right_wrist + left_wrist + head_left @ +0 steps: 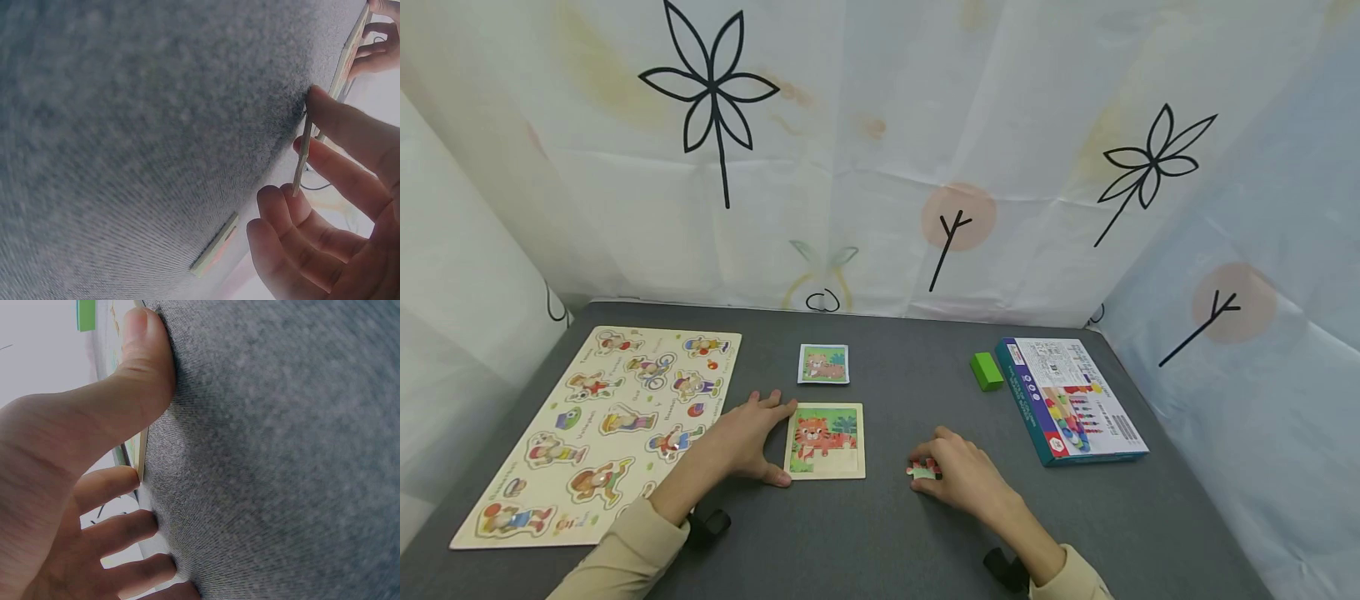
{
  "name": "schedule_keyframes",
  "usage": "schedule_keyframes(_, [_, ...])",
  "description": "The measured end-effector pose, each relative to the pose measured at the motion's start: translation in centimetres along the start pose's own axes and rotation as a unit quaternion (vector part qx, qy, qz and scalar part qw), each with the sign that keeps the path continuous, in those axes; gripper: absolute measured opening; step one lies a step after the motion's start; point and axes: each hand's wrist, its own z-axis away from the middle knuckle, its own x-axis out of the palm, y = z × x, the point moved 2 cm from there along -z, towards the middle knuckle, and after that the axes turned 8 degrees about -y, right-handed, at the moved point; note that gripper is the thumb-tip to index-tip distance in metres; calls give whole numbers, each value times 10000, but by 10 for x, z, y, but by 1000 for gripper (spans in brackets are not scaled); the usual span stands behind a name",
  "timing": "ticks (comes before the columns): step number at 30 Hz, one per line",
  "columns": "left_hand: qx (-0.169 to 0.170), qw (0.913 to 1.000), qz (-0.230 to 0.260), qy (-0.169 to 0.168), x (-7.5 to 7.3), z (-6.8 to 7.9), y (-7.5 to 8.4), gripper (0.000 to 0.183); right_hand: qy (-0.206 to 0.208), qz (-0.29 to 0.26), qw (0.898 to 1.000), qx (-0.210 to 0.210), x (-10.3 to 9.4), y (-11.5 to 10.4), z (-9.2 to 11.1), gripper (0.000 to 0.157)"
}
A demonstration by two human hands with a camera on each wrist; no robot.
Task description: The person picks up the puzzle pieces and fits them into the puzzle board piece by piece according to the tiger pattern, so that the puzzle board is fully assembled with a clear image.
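A small square puzzle board with an orange tiger picture lies mid-table; bare wood shows at its lower right. My left hand has its fingers spread at the board's left side, index finger at the top corner and thumb by the lower one. In the left wrist view, the thumb lies against the board's edge. To the right, my right hand pinches a red and green puzzle piece between thumb and fingers, tilted in the right wrist view. Another flat piece lies on the cloth there.
Behind the board sits a small picture card. A large wooden figure puzzle covers the left side, partly under my left forearm. At the right are a green block and a flat box. White printed curtains surround the table.
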Motion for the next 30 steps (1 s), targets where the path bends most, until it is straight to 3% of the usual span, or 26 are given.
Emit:
schedule_keyframes(11, [19,10000,3,-7,0,-1,-1,108,82,8,9999,-105,-2,-9,-8,8])
schedule_keyframes(30, [30,10000,19,-1,0,0,-1,108,-372,-240,9982,-412,-4,-1,-4,31])
